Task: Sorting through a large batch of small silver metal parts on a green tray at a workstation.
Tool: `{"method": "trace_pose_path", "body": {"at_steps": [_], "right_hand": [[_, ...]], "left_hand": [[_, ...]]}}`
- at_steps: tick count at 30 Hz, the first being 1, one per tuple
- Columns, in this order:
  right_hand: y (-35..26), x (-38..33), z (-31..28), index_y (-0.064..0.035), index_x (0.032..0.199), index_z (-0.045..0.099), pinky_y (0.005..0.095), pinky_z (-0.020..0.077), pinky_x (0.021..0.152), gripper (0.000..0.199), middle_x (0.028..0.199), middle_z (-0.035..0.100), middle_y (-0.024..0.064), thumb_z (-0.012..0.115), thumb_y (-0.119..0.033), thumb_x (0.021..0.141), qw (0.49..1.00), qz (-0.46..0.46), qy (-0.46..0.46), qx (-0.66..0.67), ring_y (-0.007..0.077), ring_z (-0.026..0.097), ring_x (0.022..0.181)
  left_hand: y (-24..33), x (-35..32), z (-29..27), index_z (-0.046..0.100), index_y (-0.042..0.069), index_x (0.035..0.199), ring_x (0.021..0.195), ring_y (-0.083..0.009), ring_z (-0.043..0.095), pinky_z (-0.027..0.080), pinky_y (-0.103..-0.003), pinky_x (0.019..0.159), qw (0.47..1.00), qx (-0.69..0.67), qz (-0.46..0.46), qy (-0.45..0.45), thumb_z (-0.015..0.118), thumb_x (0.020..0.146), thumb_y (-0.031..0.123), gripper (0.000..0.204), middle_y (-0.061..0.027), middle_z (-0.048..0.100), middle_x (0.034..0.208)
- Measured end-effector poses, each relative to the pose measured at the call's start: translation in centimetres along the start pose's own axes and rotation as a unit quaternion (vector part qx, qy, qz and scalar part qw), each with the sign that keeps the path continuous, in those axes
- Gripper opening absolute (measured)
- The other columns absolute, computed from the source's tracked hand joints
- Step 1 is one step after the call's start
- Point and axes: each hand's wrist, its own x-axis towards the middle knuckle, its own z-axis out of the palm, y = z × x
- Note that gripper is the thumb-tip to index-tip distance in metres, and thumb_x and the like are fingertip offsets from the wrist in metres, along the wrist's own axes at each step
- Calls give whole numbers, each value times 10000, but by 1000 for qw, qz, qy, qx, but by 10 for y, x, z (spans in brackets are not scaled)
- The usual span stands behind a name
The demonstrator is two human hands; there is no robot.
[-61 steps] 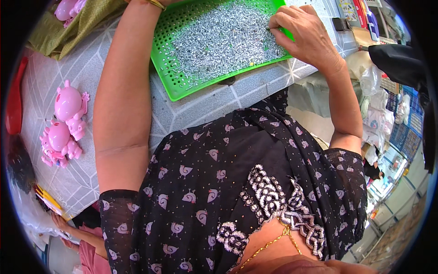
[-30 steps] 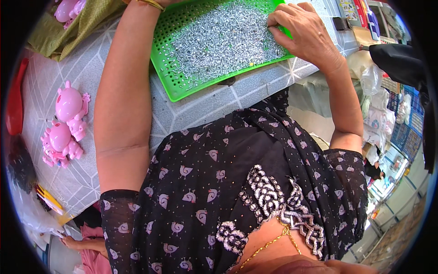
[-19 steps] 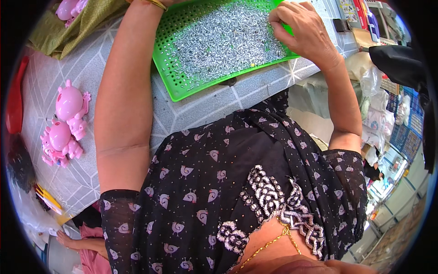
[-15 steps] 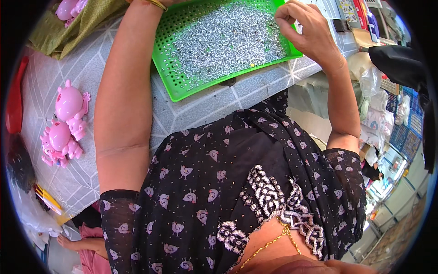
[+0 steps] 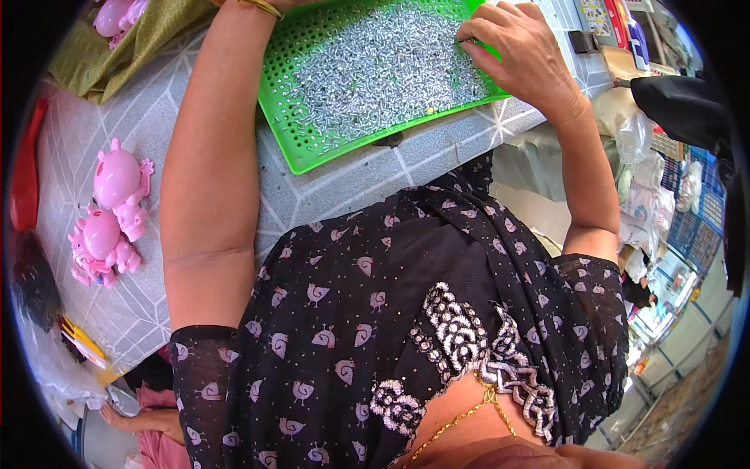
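A green perforated tray (image 5: 291, 148) lies near the surface's (image 5: 367, 176) front edge, covered with small silvery metal pieces (image 5: 375, 70). The right hand (image 5: 519, 55) rests on the tray's right part, fingertips (image 5: 469, 39) bent down into the pieces. The left hand is cut off at the top. Two pink toy pigs (image 5: 109, 211) lie toward the surface's left edge.

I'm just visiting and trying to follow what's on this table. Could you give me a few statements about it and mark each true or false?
1. The tray holding the small metal pieces is green. True.
2. The right hand rests on the pink pig toys. False: its fingertips are on the metal pieces in the tray.
3. The pig toys lie on the table left of the tray. True.
4. The left hand is in full view. False: only the forearm and a gold bangle show.
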Motion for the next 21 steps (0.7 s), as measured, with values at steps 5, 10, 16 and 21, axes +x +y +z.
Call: {"method": "trace_pose_path", "body": {"at_steps": [5,10,16,21], "right_hand": [[4,-2,8,-75,888,598,410,458,767,113,831,593,76,691,-126,851,999,-8,-15,-43,279,614,813],[38,-9,60,-69,901,586,414,459,772,96,831,596,98,666,-112,868,945,-155,255,133,298,619,831],[7,-14,4,-29,941,592,397,477,784,68,855,619,133,609,-94,953,987,92,36,129,310,626,821],[6,-23,-2,4,1035,598,304,482,798,193,894,611,73,527,-173,1066,919,222,18,327,174,583,838]], "left_hand": [[-1,1,0,732,-42,968,717,-85,529,457,-297,634,1000,7,5,-5,713,940,292,335,-8,619,740],[1,4,1,734,-42,972,717,-87,528,458,-300,636,1000,8,7,-9,714,941,297,341,-13,621,737],[-2,3,-1,732,-46,982,724,-91,536,464,-302,645,1000,3,2,-11,710,945,304,353,-23,626,743],[-1,4,1,727,-51,987,735,-99,549,475,-305,663,1000,3,-8,-3,709,948,315,369,-34,642,764]]}}
